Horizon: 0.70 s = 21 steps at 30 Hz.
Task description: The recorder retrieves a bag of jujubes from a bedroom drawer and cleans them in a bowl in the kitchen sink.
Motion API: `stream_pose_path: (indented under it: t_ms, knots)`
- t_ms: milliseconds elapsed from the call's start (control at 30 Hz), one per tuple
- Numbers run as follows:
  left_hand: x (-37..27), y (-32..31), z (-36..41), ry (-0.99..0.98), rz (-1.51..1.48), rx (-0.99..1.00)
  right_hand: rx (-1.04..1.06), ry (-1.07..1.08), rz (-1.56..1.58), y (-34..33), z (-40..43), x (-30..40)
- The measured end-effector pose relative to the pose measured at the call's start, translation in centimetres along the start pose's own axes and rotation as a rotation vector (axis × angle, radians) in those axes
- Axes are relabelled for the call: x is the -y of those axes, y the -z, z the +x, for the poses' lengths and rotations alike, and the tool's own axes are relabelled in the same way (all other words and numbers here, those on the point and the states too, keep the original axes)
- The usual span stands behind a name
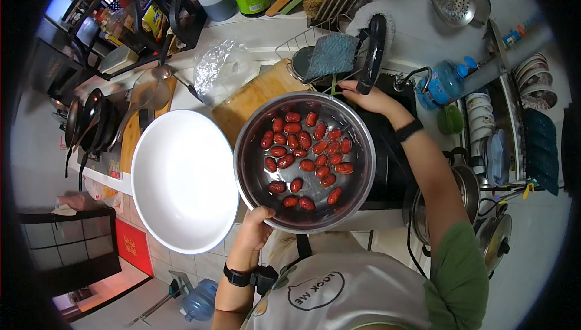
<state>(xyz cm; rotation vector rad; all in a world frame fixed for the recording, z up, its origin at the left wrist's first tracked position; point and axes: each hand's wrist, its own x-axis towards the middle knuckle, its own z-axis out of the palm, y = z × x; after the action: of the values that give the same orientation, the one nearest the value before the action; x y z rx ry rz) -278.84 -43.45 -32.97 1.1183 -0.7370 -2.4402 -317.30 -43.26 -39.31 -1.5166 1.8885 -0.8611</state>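
Note:
A stainless steel basin [254, 180] holds several red jujubes [292, 139] that shine wet, with what looks like shallow water around them. My left hand [259, 228] grips the basin's near-left rim, thumb over the edge. Beyond the far-right rim, my right hand [370, 98] reaches beneath the black faucet [374, 53]; its fingertips are partly hidden, and whether they hold anything is unclear. Left of the steel basin, almost against it, stands a large white basin [186, 180] with nothing visible inside. Under the steel basin's right side lies the black sink [392, 166].
A wooden cutting board [254, 98] lies behind the basins, beside a clear plastic bag [222, 69]. A wire rack [295, 42] carries a blue-grey scouring cloth [333, 55]. To the right are a blue water bottle [442, 85], stacked bowls [480, 116] and steel pots [463, 185].

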Motion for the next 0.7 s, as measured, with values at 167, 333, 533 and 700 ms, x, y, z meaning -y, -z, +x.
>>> stream_pose_path:
  t_ms: [167,333,533,700]
  knots:
    - [0.1,1.3,-0.9,-0.015,0.029,-0.043,-0.418,-0.033,0.169,-0.2,-7.6,5.4]
    - [0.1,2.6,-0.9,-0.04,0.086,-0.035,-0.63,0.153,0.112,-2.9,-14.5,13.7]
    - [0.3,2.3,-0.6,-0.089,0.189,0.006,-0.199,0.157,-0.065,-6.6,-11.8,17.6]
    - [0.9,1.7,0.8,-0.086,0.271,0.103,-0.107,0.172,-0.324,-10.0,-9.8,15.2]
